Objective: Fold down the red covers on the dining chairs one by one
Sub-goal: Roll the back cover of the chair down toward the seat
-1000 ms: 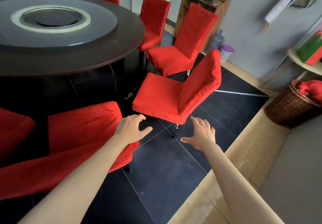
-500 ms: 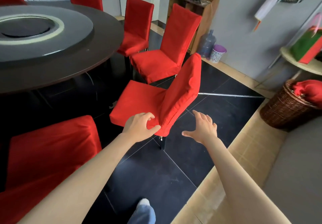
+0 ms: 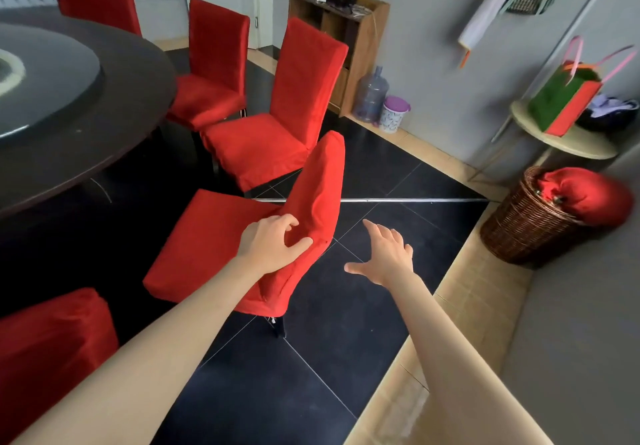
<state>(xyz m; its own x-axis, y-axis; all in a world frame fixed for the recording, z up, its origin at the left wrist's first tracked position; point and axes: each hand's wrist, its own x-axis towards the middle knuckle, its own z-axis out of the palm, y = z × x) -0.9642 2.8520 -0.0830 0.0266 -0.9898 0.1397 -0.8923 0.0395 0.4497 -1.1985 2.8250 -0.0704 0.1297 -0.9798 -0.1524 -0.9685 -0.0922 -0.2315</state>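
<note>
Left hand [image 3: 273, 247] pinches the red cover [image 3: 311, 209] low on the nearest chair's backrest; right hand [image 3: 384, 257] spread, empty, just beside. Fold not yet begun here. Three chairs [image 3: 301, 98] beyond, by the table [image 3: 104, 126], look untouched.

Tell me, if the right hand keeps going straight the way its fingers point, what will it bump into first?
Probably the red cover on the nearest chair's back. The right hand is open and its fingers point up and left toward that backrest, with only dark floor showing between. Depth is hard to judge, so it might pass just behind it.
</note>
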